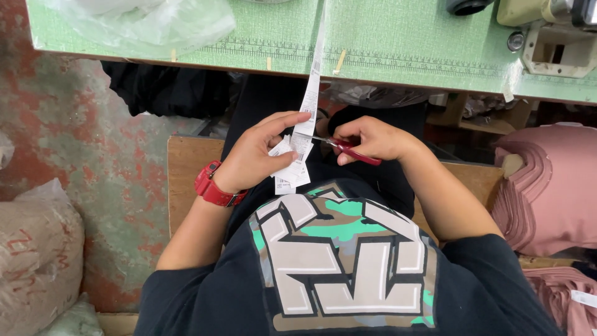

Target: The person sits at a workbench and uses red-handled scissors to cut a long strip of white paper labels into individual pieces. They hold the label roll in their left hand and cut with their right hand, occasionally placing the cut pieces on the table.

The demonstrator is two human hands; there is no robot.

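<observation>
- While the long white label strip (309,93) is hanging down from the green worktop (398,43) into the person's lap, the left hand (258,155) is pinching its lower end, with the fingers (283,120) clamped on the strip and on a small sheaf of cut white labels (291,168) stacked under the thumb.
- The right hand (367,138) is gripping small red-handled scissors (348,149), its fingers closed around the handles, and the blade tips are pointing left and meeting the strip's right edge just above the sheaf.
- Judging from this, the cutting step is under way: one label is being snipped off the strip's end, right between the two hands.
- The strip itself is running up over the worktop's front edge, across the printed ruler band (373,59), and out of view at the top.
- A cut like this is calling for the strip to be kept taut and the blades to be held square across it, so that the label is coming away clean along its line; I am judging that, not seeing it.
- A red wristwatch (214,185) is sitting on the left wrist, pink folded fabric (550,193) is lying at the right, and a clear plastic bag (149,22) is resting on the worktop's far left.
</observation>
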